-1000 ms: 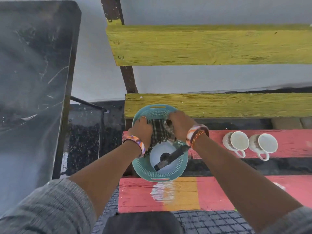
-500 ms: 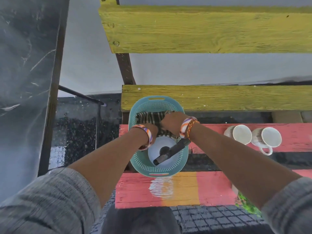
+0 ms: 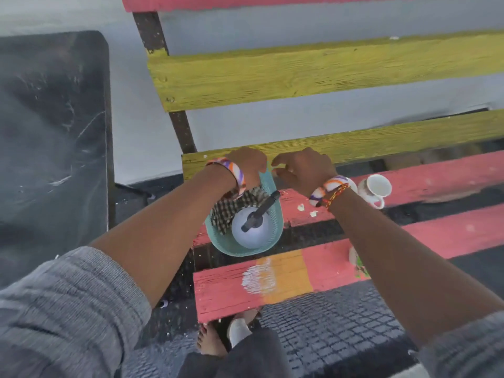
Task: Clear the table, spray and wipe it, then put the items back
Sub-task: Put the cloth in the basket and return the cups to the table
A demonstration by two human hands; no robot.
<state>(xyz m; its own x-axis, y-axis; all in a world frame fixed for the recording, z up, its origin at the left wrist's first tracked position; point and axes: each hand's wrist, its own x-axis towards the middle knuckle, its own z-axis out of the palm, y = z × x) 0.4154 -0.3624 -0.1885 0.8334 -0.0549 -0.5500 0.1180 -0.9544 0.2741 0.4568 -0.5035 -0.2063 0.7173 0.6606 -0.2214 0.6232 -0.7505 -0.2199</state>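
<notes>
So we've got our left hand [image 3: 249, 167] curled over the far rim of the teal basket [image 3: 240, 248], gripping it. The right hand [image 3: 302, 170] hovers just beside that rim, fingers loosely bent, holding nothing as far as we can tell. Inside sit the white spray bottle [image 3: 252, 230] and the checked cloth [image 3: 231, 208], on the pink bench slats [image 3: 327, 266]. A white cup [image 3: 377, 188] sits near our right wrist. Risk here: lifting one-handed by the rim could tip the basket and roll the bottle out, or our arm could bump that cup.
</notes>
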